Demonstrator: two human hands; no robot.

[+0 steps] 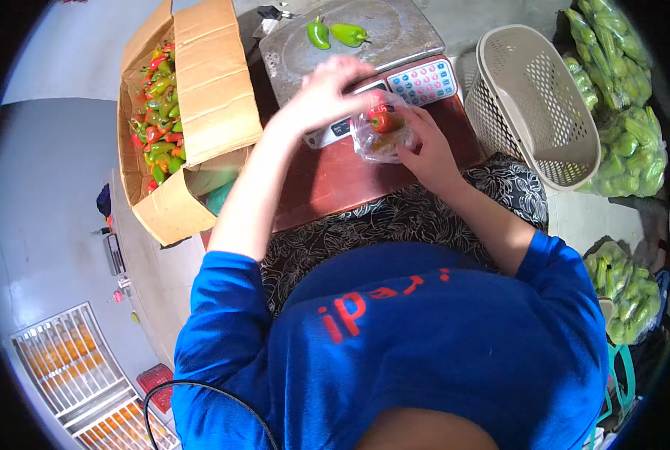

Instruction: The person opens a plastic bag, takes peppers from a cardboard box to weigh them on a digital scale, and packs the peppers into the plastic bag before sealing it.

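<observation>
My right hand [426, 147] is closed on the side of a clear plastic bag [382, 142] with red and greenish peppers inside, just in front of the scale's keypad. My left hand [327, 94] is raised above the scale's front edge, left of the bag, its fingers blurred by motion; whether it holds anything cannot be made out. Two green peppers [335, 34] lie on the metal plate of the scale [395, 22]. To the left, an open cardboard box [215, 82] holds many red and green peppers [157, 120].
An off-white perforated basket [509, 82] stands to the right of the scale. Bags of green vegetables [627, 150] lie beyond it, with another bag [623, 292] lower right. The scale rests on a dark red surface [327, 184]. A white rack [68, 360] is at lower left.
</observation>
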